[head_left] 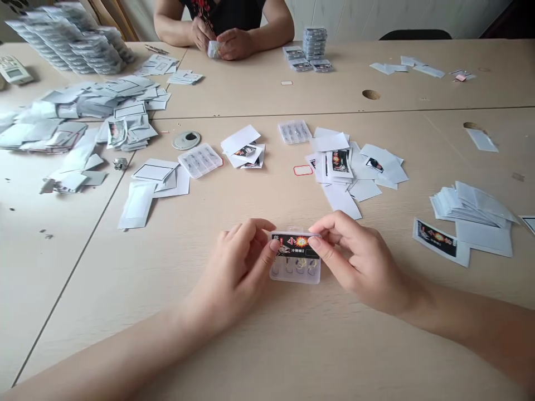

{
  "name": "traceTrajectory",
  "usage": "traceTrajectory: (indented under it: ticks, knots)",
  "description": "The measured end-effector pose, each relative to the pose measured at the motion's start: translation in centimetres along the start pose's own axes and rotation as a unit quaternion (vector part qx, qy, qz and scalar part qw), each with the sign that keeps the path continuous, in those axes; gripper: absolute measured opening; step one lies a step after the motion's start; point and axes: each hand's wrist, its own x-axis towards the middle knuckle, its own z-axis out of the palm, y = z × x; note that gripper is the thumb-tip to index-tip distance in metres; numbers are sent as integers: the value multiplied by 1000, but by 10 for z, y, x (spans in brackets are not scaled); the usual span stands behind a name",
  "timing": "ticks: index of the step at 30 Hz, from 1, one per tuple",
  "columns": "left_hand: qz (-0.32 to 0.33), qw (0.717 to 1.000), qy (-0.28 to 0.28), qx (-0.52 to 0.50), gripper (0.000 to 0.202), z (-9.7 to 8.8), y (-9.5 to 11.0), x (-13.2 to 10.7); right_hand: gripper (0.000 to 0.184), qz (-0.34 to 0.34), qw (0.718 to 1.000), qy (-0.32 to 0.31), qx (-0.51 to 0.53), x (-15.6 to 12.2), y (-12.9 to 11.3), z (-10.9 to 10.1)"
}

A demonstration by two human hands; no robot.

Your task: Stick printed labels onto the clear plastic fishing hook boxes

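Between my two hands a small clear plastic box of fish hooks (pixel 295 270) stands tilted on the table, several hooks showing in its lower half. A black label with a red and yellow burst (pixel 296 245) covers the upper half. My left hand (pixel 244 256) pinches the box's left upper corner, thumb on the label's edge. My right hand (pixel 355 256) pinches the right upper corner in the same way, thumb at the label's other end. Beyond them lie two more clear hook boxes, one to the left (pixel 200 160) and one further back (pixel 295 132).
White backing papers (pixel 363 189) and black labels lie scattered ahead. A stack of label papers (pixel 468 203) is at right, with paper piles (pixel 92 106) at left. Across the table, a person's hands (pixel 225 43) hold a small box near stacked boxes (pixel 314 43). Bagged goods (pixel 75 42) rise back left.
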Motion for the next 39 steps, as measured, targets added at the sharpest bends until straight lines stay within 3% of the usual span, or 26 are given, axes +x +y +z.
traceTrajectory:
  ticks: [2,4,9,14,17,21,23,27,30,34,39]
  knots:
    - [-25,988,-37,-149,23,1,3,-1,5,28,996,-10,81,1,-3,-1]
    - [-57,958,-71,-273,22,0,5,-1,8,47,988,-15,145,2,-4,-2]
    - [-118,886,-123,-432,23,-4,6,-1,11,51,972,-10,227,4,-3,-1]
    - [-114,890,-181,-403,27,-1,5,0,9,43,967,-30,250,-1,-6,2]
    - [-125,872,-197,-430,28,2,5,-1,7,78,950,-56,295,-3,-9,3]
    - [-141,844,-155,-494,33,3,8,-4,30,157,907,-177,348,0,-12,1]
    - [-146,844,-146,-495,35,2,11,-5,35,171,907,-215,319,2,-14,1]
    - [-156,878,-155,-426,40,-2,10,-7,25,147,935,-192,259,2,-12,1]
    - [-138,898,-162,-385,41,-3,9,-6,25,135,936,-178,271,1,-10,-1]
    - [-102,885,-209,-404,19,-2,8,-3,22,134,934,-156,293,1,-7,-1]
    - [-99,873,-242,-411,10,-2,9,-1,15,177,914,-150,333,2,-11,3]
